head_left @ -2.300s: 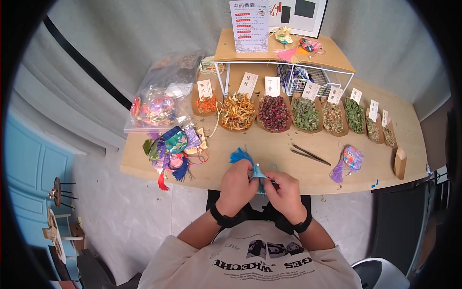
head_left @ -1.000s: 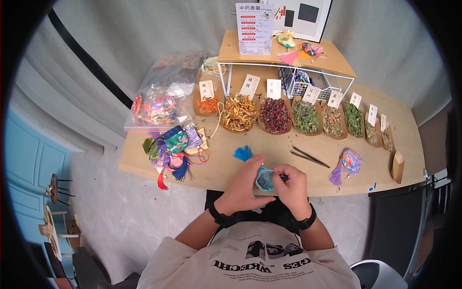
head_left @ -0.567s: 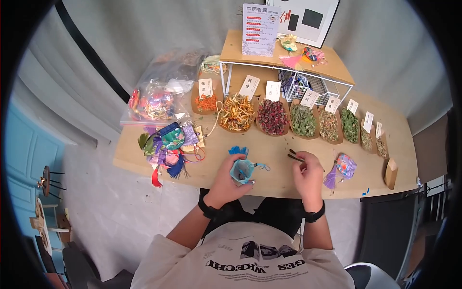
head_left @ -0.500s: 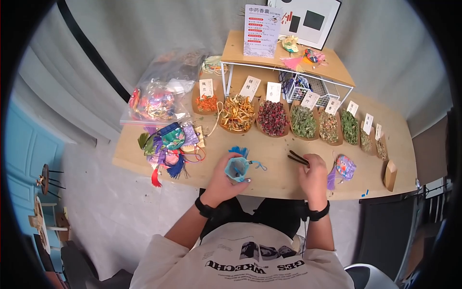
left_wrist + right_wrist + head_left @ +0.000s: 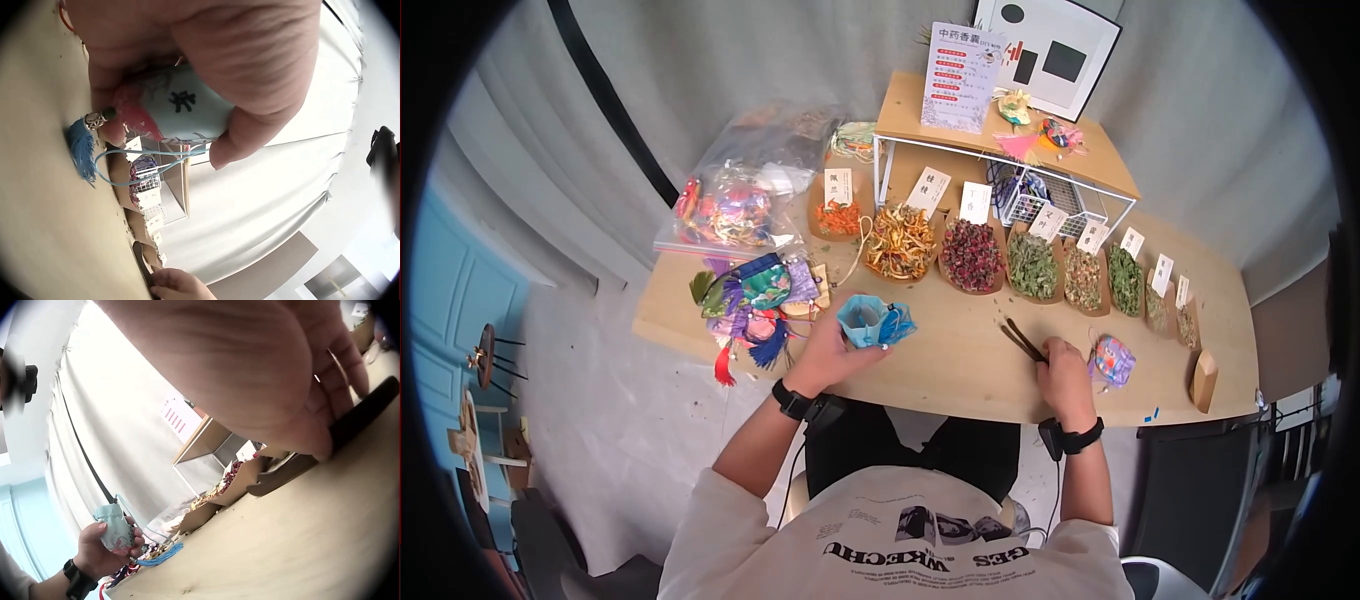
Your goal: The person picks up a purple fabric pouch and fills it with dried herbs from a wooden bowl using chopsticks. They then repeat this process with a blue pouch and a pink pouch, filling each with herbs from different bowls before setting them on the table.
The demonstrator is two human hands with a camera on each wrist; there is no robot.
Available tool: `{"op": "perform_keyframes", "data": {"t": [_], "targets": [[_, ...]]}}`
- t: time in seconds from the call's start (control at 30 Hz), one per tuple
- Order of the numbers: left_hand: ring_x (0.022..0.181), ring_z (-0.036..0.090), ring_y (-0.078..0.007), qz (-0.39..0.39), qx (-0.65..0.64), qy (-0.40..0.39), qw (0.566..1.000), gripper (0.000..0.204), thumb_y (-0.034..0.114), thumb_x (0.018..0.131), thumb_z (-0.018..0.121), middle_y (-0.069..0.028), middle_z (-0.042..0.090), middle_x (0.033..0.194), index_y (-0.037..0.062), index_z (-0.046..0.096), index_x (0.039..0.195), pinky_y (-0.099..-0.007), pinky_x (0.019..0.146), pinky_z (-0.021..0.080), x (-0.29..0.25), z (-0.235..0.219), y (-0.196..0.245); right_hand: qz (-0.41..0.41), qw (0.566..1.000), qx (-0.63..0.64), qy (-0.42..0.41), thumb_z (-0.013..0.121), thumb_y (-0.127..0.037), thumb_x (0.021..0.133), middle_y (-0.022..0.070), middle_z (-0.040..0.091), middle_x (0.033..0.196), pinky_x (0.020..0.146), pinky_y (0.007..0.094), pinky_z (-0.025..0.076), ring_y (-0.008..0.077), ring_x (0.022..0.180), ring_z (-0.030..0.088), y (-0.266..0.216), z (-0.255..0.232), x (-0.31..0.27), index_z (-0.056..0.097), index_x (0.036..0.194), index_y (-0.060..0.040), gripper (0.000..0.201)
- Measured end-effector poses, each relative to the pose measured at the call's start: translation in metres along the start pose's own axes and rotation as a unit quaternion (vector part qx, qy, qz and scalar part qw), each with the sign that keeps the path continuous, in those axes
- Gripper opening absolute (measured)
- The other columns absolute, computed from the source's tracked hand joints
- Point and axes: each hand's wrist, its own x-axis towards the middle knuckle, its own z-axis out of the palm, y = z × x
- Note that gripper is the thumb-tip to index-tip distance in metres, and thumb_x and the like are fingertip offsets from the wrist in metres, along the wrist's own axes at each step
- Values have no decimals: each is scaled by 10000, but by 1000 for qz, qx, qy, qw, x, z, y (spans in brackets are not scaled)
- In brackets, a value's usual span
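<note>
My left hand [image 5: 825, 352] grips a light blue drawstring pouch [image 5: 862, 318], its mouth open and facing up. A blue tassel [image 5: 898, 325] lies at the pouch's right side in the head view. The left wrist view shows pink decoration and a dark character on the pouch's side, with a blue cord [image 5: 134, 182] looping below it. Over the table's front right, my right hand [image 5: 1065, 385] holds dark tweezers [image 5: 1022, 340], tips pointing forward and left. In the right wrist view the thumb lies on the tweezers [image 5: 281, 478], low over the tabletop.
Labelled brown paper trays of dried herbs and flowers, including red buds [image 5: 970, 255], stand in a row across the table [image 5: 960, 370]. Finished pouches [image 5: 760, 295] pile at left below a plastic bag [image 5: 735, 215]. A purple-tasselled pouch [image 5: 1113, 358] lies right. A small shelf [image 5: 1010, 130] stands behind.
Both hands were together at the pouch; they have moved apart. My right hand has picked up the tweezers from the table. My left hand has carried the opened pouch left and forward.
</note>
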Motion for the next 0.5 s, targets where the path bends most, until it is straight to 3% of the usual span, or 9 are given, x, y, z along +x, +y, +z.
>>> {"op": "perform_keyframes", "data": {"t": [0.1, 0.2, 0.27, 0.3, 0.37, 0.5], "targets": [[1073, 609, -118, -5, -55, -11, 998, 638, 71, 762, 858, -31, 629, 1147, 36, 524, 1305, -316, 944, 506, -1, 4, 4, -16, 999, -6, -50, 663, -35, 830, 255, 681, 997, 873, 513, 504, 441, 1014, 642, 3, 0, 1, 618, 1021, 15, 202], [1088, 602, -116, -19, -75, -20, 997, 670, 78, 758, 868, -26, 625, 1156, 35, 512, 1324, -307, 950, 499, -1, 5, -8, -38, 997, 63, -36, 649, -36, 877, 256, 678, 924, 797, 489, 525, 441, 909, 661, -9, -10, 4, 615, 1019, 25, 158], [1083, 598, -114, -27, -69, -44, 996, 687, 87, 755, 874, -23, 621, 1157, 37, 506, 1333, -301, 950, 497, 3, 5, -4, 45, 971, 217, -86, 645, -44, 928, 180, 678, 803, 685, 414, 534, 333, 741, 689, -25, -26, 15, 614, 1000, 37, 113], [1078, 595, -112, -34, -61, -69, 995, 704, 95, 753, 880, -19, 617, 1157, 38, 500, 1342, -294, 950, 494, 8, 4, 0, 45, 972, 216, -85, 645, -44, 928, 180, 678, 803, 685, 414, 534, 333, 741, 689, -29, -31, 22, 614, 1000, 37, 113], [1067, 594, -114, -33, -57, -109, 992, 705, 100, 752, 883, -15, 616, 1152, 41, 501, 1341, -294, 948, 494, 19, 3, 14, 9, 955, 295, -26, 661, -49, 948, 68, 656, 728, 567, 310, 504, 180, 613, 652, -39, -43, 37, 597, 994, 34, 114], [1086, 585, -106, -19, -48, -212, 976, 660, 88, 727, 887, 2, 608, 1181, 72, 547, 1292, -296, 944, 496, 45, 10, 25, 34, 926, 375, -14, 671, -34, 946, 10, 649, 738, 491, 235, 448, 79, 581, 606, -67, -71, 77, 590, 1020, 7, 117]]}}
